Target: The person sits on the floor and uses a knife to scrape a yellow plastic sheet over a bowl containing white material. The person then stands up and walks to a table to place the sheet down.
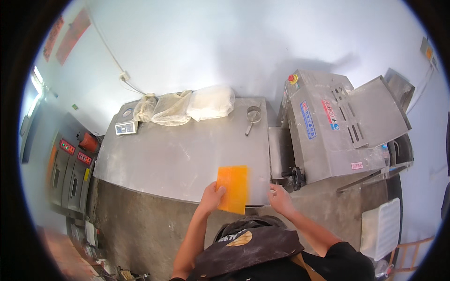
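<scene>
My left hand [210, 197] grips an orange plastic sheet [232, 188] by its left edge, with the thumb lying on top. The flat sheet is held over the front edge of a stainless steel table [168, 161], near its right corner. My right hand [281, 200] is at that corner, apart from the sheet, with its fingers curled. A small pale spot shows by its fingertips, and I cannot tell whether it is a held thing. White flour-like marks streak the tabletop.
Along the table's back stand a digital scale [126, 127], a tied plastic bag [145, 108] and a larger white bag [211, 102]. A round metal tool with a handle [254, 114] lies nearby. Rightward are a steel machine [316, 126] with a black handwheel [298, 178], and a white plastic crate [381, 226].
</scene>
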`<state>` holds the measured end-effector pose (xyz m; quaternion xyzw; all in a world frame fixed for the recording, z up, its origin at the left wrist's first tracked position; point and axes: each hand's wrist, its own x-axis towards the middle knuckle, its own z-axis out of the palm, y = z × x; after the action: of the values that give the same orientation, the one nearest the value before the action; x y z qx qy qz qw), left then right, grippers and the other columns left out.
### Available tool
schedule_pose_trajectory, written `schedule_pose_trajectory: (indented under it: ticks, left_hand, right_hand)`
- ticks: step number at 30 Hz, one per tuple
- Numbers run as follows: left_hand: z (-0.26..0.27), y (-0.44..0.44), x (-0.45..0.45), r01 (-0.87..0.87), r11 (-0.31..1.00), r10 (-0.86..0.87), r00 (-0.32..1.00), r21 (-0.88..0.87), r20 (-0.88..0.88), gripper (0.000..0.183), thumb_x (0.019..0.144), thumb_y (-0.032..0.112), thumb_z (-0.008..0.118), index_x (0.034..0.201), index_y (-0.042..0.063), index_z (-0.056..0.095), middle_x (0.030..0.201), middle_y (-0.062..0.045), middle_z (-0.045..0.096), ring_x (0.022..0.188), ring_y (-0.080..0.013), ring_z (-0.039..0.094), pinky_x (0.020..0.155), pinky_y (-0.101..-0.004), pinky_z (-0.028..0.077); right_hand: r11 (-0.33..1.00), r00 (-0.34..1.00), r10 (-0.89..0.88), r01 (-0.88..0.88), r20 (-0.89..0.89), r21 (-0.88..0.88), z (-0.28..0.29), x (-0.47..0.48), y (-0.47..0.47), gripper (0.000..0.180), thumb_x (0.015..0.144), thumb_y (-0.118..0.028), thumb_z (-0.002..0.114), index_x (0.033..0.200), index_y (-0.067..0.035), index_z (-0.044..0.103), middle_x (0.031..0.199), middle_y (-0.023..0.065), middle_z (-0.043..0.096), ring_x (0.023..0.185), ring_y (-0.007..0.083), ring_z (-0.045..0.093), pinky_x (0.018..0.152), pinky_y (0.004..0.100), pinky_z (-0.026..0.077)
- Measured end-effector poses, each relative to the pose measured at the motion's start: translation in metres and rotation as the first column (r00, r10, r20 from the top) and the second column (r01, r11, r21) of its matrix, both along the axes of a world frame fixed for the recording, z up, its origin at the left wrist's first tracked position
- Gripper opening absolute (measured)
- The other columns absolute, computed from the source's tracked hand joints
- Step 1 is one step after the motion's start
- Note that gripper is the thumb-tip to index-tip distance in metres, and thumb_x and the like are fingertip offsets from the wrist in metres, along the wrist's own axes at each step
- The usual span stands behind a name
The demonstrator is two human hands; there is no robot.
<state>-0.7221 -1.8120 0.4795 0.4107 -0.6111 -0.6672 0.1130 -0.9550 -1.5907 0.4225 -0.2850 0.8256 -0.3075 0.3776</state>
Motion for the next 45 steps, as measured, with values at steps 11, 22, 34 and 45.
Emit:
schedule_pose_trajectory:
  ticks: [11,22,34,45]
  left_hand:
    - [-0.137,-0.142,-0.115,-0.238,0.746,0.363,0.928,0.622,-0.081,0.023,0.106,0.018,0.065,0.128,0.012,0.064,0.118,-0.003,0.071,0.105,-0.0208,0.068,0.089,-0.0367,0.058]
    - [-0.157,-0.270,-0.328,-0.074,0.657,0.402,0.876,0.751,-0.266,0.025,0.106,0.020,0.071,0.129,0.015,0.063,0.118,-0.003,0.071,0.103,-0.0177,0.070,0.089,-0.0345,0.061]
    - [-0.262,-0.359,-0.507,-0.288,0.926,0.302,0.953,0.246,-0.021,0.032,0.100,0.020,0.081,0.127,0.004,0.073,0.115,-0.007,0.077,0.095,-0.0179,0.074,0.080,-0.0324,0.059]
    - [-0.274,-0.367,-0.480,-0.060,0.909,0.156,0.967,-0.412,0.204,0.057,0.082,0.026,0.089,0.127,-0.005,0.073,0.128,-0.027,0.076,0.120,-0.0393,0.074,0.101,-0.0439,0.057]
  right_hand:
    - [0.858,0.832,-0.473,0.509,-0.290,0.062,-0.149,-0.031,-0.113,0.082,0.093,-0.040,0.074,0.161,0.000,0.050,0.167,0.0259,0.043,0.158,0.0446,0.036,0.129,0.0508,0.035]
    - [0.773,0.773,-0.631,0.634,-0.066,0.032,-0.204,0.005,-0.149,0.054,0.086,-0.034,0.087,0.127,-0.001,0.074,0.126,0.0163,0.070,0.110,0.0280,0.071,0.100,0.0440,0.058]
    - [0.843,0.844,-0.513,0.530,0.155,-0.090,-0.196,0.051,-0.180,0.053,0.089,-0.025,0.091,0.132,-0.003,0.071,0.117,0.0115,0.072,0.103,0.0223,0.073,0.096,0.0379,0.061]
    - [0.877,0.850,-0.460,0.480,0.255,-0.019,-0.186,0.040,-0.184,0.052,0.092,-0.024,0.089,0.134,-0.002,0.068,0.121,0.0120,0.067,0.103,0.0220,0.071,0.095,0.0382,0.061]
